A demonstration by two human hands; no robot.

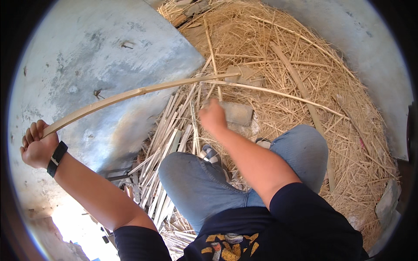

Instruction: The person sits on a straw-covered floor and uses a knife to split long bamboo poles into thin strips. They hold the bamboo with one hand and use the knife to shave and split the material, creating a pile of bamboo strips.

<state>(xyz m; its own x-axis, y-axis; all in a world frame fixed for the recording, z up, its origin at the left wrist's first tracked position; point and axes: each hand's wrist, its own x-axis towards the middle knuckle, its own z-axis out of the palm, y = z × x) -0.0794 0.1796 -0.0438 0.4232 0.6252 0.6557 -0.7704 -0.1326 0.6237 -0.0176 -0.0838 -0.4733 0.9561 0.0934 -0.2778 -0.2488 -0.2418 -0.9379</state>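
Strip of pale wood [130, 92], held at its lower end in your left hand [39, 146] and crossing from the middle left of the frame to the upper centre. Your left fingers are curled around it; your right hand [213, 116], near the centre, is blurred, and whether it is closed on anything cannot be told. Because the only clear hold is at one end, the far end could dip or swing, snagging on the thin strip [278, 90] or the straw [278, 102]. The knot-like ring near mid-length may be a weak point where bending could start a crack. Bare fingers could take splinters if your grip slips. The piece is long, narrow and light tan, drawn as a shallow arc, its tip showing before a flat slab [251, 73].
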